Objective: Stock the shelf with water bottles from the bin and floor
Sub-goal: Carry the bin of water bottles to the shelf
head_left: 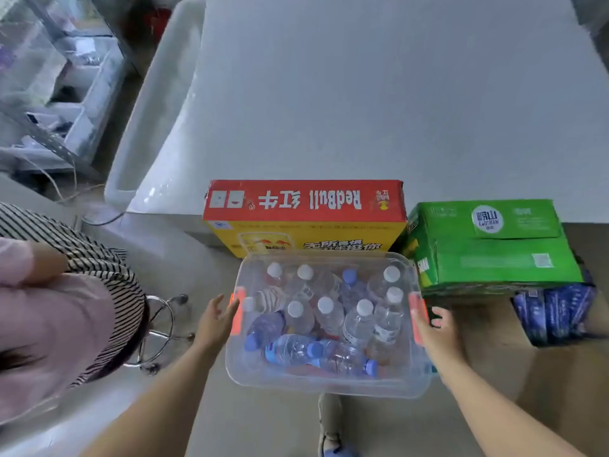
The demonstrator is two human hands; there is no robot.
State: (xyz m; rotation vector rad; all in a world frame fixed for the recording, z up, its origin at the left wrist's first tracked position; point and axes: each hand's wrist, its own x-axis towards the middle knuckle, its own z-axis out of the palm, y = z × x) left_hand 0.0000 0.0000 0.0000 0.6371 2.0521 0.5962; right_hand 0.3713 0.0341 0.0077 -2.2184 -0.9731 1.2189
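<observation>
Floor [257,420]: pale grey-beige and smooth, running from the lower frame up to the foot of a large white unit.
White unit [379,103]: broad flat matte top filling the upper middle of the view; its front edge sits just behind the cartons. Whether it is a table or a low cabinet is hard to tell.
White tub [155,103]: long, rounded rim, lying along the unit's left edge.
Shelving [49,80]: clear bins on a metal rack at far left, blurred; contents unreadable.
Bin [329,385]: clear plastic, orange latches on both short sides, open top, in the lower middle of the view.
Water bottles [359,321]: inside the bin; white-capped ones upright toward the far and right side, blue-capped ones lying flat along the near and left side.
Left hand [216,319]: at the bin's left latch, fingers slightly spread and touching it.
Right hand [436,328]: fingers curled round the right latch and rim, gripping the bin.
Red and yellow carton [304,216]: touching the bin's far edge.
Green carton [491,245]: just right of the red one, stacked on a blue shrink-wrapped pack [557,315].
Stool [158,331]: chrome frame, left of the bin.
Second person [59,308]: striped and pink clothing, crowding the left edge.
Open room: bare floor near the bin's front and between the bin and stool.
</observation>
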